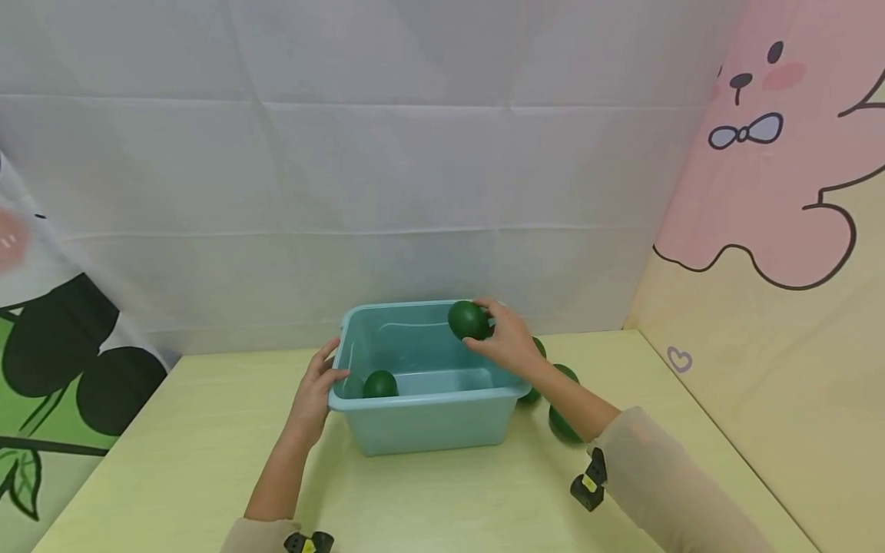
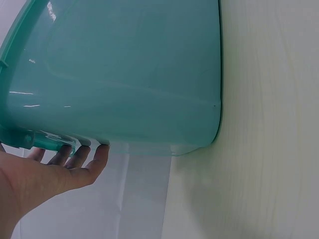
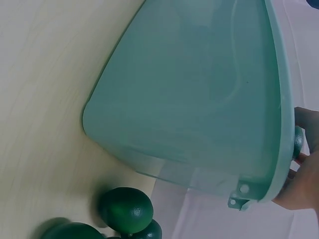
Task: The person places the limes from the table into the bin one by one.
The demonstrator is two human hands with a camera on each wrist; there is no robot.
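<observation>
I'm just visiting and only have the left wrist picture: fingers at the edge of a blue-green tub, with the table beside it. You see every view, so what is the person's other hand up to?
Observer: The head view shows the right hand holding a dark green fruit above the right part of the tub.

Visitor: Oh, I only get the tub's outer wall! Does anything show inside it?

Observer: Yes, the head view shows one green fruit at the left front inside, its lower part hidden by the front rim.
</observation>
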